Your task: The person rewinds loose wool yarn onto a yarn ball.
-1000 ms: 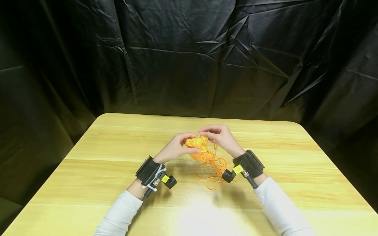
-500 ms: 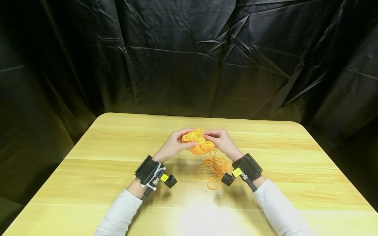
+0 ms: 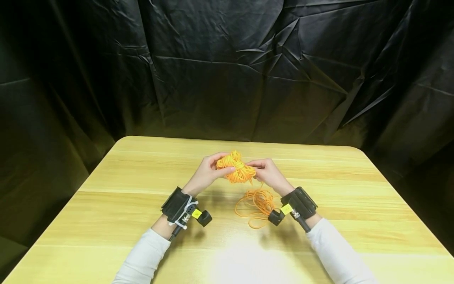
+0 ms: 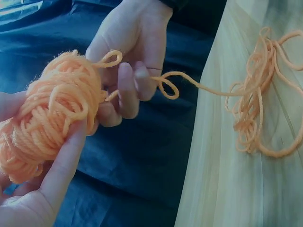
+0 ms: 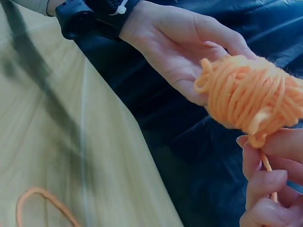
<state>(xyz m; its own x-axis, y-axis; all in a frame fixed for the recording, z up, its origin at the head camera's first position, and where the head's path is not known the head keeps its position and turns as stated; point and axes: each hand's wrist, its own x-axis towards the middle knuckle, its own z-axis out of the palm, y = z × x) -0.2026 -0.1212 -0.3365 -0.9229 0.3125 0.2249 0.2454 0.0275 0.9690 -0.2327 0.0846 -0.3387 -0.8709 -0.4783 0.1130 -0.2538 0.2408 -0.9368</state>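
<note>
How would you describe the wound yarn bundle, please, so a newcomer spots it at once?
Start at the wood-grained table; over its far half, the left hand holds the orange yarn bundle. Unlike the loose strands lying on the table, it is compact and thickly wound.

Both hands (image 3: 207, 173) (image 3: 269, 173) holding an orange yarn bundle (image 3: 240, 172), loose yarn (image 3: 262, 199) on the wooden table (image 3: 117, 213), black sheeting (image 3: 213, 86) behind

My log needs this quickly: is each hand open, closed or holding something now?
Left hand: closed, holding the yarn bundle.
Right hand: closed, holding a strand beside the bundle.
</note>
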